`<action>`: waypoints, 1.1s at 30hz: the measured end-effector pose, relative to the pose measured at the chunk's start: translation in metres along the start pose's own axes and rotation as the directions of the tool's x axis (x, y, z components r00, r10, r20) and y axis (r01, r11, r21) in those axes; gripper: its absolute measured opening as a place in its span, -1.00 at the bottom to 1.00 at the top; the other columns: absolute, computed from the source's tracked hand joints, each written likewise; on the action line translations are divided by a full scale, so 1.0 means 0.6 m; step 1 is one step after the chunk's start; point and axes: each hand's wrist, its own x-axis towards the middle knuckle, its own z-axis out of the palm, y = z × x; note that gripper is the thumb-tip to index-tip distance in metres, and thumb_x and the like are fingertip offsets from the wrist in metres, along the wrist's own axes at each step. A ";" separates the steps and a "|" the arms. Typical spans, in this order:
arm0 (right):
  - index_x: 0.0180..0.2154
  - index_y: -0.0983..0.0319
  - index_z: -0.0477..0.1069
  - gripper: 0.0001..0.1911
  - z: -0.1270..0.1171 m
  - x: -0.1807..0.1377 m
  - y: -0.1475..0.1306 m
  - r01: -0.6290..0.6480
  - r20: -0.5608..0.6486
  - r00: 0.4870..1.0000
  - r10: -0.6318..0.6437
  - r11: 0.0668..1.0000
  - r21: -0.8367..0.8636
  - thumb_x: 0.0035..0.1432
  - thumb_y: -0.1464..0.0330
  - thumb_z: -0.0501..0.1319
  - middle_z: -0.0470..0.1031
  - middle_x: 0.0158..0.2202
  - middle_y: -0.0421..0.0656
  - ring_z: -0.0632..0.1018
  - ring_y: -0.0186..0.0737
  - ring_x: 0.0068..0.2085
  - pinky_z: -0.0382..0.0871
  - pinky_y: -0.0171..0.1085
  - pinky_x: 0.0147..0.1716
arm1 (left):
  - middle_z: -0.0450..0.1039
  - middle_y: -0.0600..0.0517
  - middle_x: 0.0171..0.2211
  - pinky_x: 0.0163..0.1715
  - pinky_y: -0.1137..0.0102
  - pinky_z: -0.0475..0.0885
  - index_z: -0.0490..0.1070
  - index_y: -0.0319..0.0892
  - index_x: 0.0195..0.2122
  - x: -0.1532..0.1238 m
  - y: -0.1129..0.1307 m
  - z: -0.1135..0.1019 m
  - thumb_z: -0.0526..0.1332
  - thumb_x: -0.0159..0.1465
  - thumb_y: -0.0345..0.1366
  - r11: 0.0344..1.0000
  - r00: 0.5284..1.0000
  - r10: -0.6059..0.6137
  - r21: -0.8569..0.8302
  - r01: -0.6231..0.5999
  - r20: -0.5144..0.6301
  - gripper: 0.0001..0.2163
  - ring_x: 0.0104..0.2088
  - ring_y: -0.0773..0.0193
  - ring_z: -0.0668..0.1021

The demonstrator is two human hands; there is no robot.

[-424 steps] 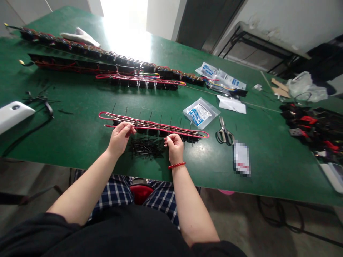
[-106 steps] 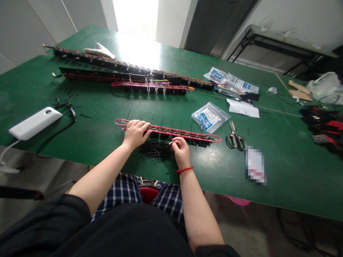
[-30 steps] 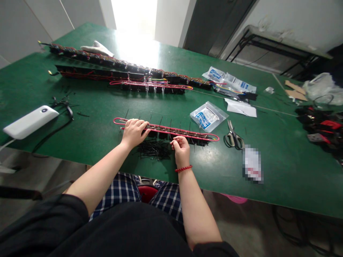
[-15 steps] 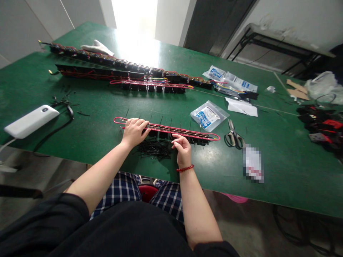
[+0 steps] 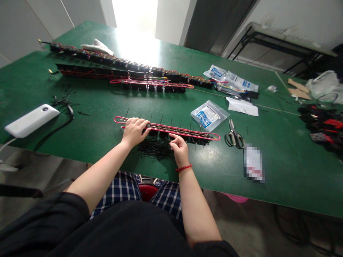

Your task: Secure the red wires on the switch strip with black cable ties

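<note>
In front of me lies a long black strip with red wires (image 5: 184, 131) looped along it, and thin black cable ties stick up from it. My left hand (image 5: 134, 131) is wrapped over the strip's left part, thumb on the near side. Close to the strip's near edge, my right hand (image 5: 179, 147) has thumb and forefinger drawn together. Whatever is between those fingertips is too small to make out. A pile of loose black cable ties (image 5: 154, 149) lies just left of the right hand, below the strip.
Farther back lie long wired strips (image 5: 107, 59) and a white glove (image 5: 98, 47). A clear packet (image 5: 210, 116) and scissors (image 5: 234, 135) are to the right. On the left sit a white device (image 5: 32, 120) and scattered black ties (image 5: 63, 101).
My right hand has shifted slightly left toward the pile of cable ties, its fingers drawing closer together. The left hand stays on the strip.
</note>
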 end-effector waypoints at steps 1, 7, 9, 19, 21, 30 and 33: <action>-0.53 0.18 0.30 -0.86 0.001 0.000 0.000 -0.001 -0.004 1.000 0.001 1.000 -0.002 -0.02 0.31 0.23 0.59 0.03 -0.04 0.49 -0.20 -0.31 0.29 -0.26 -0.45 | 0.54 -0.08 0.01 0.13 0.02 0.23 0.46 -0.03 0.10 0.000 0.000 0.000 0.07 0.42 -0.02 1.000 1.000 0.002 0.002 -0.002 -0.001 -0.64 0.05 -0.06 0.46; -0.54 0.18 0.30 -0.86 0.004 0.000 -0.004 -0.016 -0.017 1.000 0.015 0.998 -0.058 -0.02 0.33 0.22 0.60 0.03 -0.07 0.47 -0.24 -0.34 0.26 -0.29 -0.50 | 0.54 -0.07 0.02 0.14 0.02 0.23 0.46 -0.03 0.10 0.000 0.000 0.000 0.07 0.42 -0.01 1.000 1.000 0.003 0.016 -0.003 -0.004 -0.64 0.05 -0.05 0.46; -0.54 0.18 0.30 -0.86 0.004 0.000 -0.005 -0.014 -0.022 1.000 0.013 0.997 -0.074 -0.01 0.33 0.22 0.60 0.02 -0.08 0.47 -0.25 -0.35 0.28 -0.28 -0.49 | 0.54 -0.07 0.02 0.14 0.02 0.23 0.46 -0.03 0.11 0.000 0.000 0.000 0.06 0.42 -0.01 1.000 1.000 0.002 0.012 -0.002 -0.002 -0.63 0.05 -0.06 0.46; -0.53 0.17 0.28 -0.85 0.002 -0.001 -0.006 -0.021 -0.023 1.000 0.019 0.997 -0.073 -0.01 0.32 0.22 0.61 0.01 -0.07 0.47 -0.24 -0.35 0.29 -0.28 -0.47 | 0.54 -0.07 0.02 0.14 0.00 0.22 0.45 0.00 0.11 0.000 -0.001 0.000 0.08 0.41 -0.03 1.000 1.000 -0.001 -0.006 0.001 -0.006 -0.65 0.05 -0.06 0.46; -0.53 0.18 0.29 -0.85 0.002 -0.001 -0.008 -0.022 -0.021 1.000 0.021 0.998 -0.063 -0.01 0.32 0.23 0.61 0.00 -0.06 0.47 -0.24 -0.35 0.28 -0.29 -0.48 | 0.54 -0.07 0.02 0.14 0.01 0.22 0.46 -0.01 0.11 0.000 -0.001 0.000 0.07 0.41 -0.02 1.000 1.000 0.001 0.000 -0.001 -0.008 -0.64 0.05 -0.06 0.46; -0.52 0.18 0.30 -0.86 0.001 -0.002 -0.005 -0.003 -0.022 1.000 0.003 1.000 -0.024 -0.01 0.32 0.23 0.60 0.04 -0.04 0.52 -0.19 -0.28 0.32 -0.27 -0.43 | 0.53 -0.07 0.03 0.16 0.00 0.22 0.46 -0.01 0.10 0.000 -0.001 0.001 0.08 0.41 -0.02 1.000 1.000 -0.007 -0.011 0.007 -0.005 -0.65 0.07 -0.07 0.45; -0.52 0.18 0.31 -0.86 0.001 -0.001 -0.003 -0.008 -0.028 1.000 0.007 0.999 -0.050 0.00 0.33 0.23 0.60 0.05 -0.06 0.52 -0.20 -0.29 0.34 -0.27 -0.42 | 0.53 -0.07 0.03 0.16 -0.01 0.21 0.46 0.00 0.10 -0.001 0.000 0.001 0.08 0.41 -0.02 1.000 1.000 -0.010 -0.012 0.010 -0.003 -0.64 0.07 -0.07 0.45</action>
